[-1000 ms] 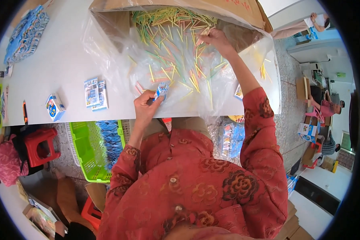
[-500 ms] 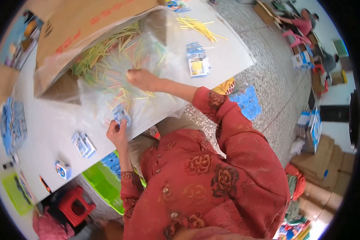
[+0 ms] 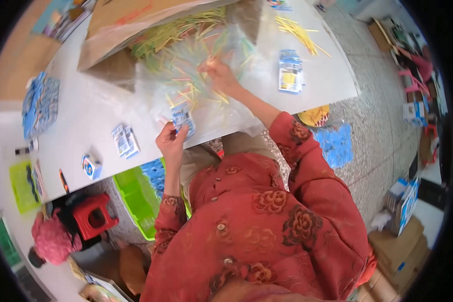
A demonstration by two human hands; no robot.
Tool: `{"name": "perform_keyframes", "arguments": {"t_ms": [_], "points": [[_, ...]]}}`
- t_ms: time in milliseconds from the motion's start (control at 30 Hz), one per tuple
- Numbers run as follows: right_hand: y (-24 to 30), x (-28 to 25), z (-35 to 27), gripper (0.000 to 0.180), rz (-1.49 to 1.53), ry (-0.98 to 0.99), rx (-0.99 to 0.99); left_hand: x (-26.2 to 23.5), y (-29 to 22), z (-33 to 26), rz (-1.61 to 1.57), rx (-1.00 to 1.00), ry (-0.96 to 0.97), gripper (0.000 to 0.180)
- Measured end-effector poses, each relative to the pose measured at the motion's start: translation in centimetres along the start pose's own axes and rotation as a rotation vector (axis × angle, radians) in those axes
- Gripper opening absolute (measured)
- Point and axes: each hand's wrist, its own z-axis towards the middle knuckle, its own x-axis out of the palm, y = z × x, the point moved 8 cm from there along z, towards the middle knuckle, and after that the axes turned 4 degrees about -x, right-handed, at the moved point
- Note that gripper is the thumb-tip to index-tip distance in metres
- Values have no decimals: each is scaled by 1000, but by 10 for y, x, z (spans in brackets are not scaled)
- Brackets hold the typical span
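Observation:
My left hand (image 3: 171,140) grips a small blue-and-white printed packet (image 3: 183,118) between thumb and fingers at the table's near edge. Farther off and to the right, my right hand (image 3: 218,74) hangs over clear plastic sheeting (image 3: 212,119) strewn with thin coloured sticks (image 3: 189,94). Its fingers are drawn together and slightly blurred; whether a stick is in them I cannot make out. Beyond, a cardboard box (image 3: 105,43) lies with its mouth toward me, full of thin yellow-green sticks (image 3: 178,31). The sheeting spills out of it.
Packets (image 3: 290,73) and loose yellow sticks (image 3: 299,34) lie right on the white table (image 3: 332,75). More packets (image 3: 125,141), a small box (image 3: 90,166) and a blue bundle (image 3: 41,104) are left. Below are a green basket (image 3: 138,204), red stool (image 3: 94,217) and a person (image 3: 55,236).
The whole view has shifted, with the table sliding up and rightward in the picture. My left hand still holds the packet, and my right hand remains over the sticks.

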Motion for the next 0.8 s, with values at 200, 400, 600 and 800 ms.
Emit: {"name": "perform_keyframes", "arguments": {"t_ms": [200, 400, 600, 800], "points": [[5, 10, 2, 9, 377, 72, 322, 0, -7, -11, -57, -25, 8, 8], [20, 19, -6, 8, 301, 195, 344, 2, -9, -11, -39, -11, 33, 7], [8, 13, -6, 7, 311, 219, 499, 3, -6, -6, 10, -13, 36, 8], [3, 29, -2, 13, -79, 83, 122, -10, -3, -7, 311, 7, -32, 7]]}}
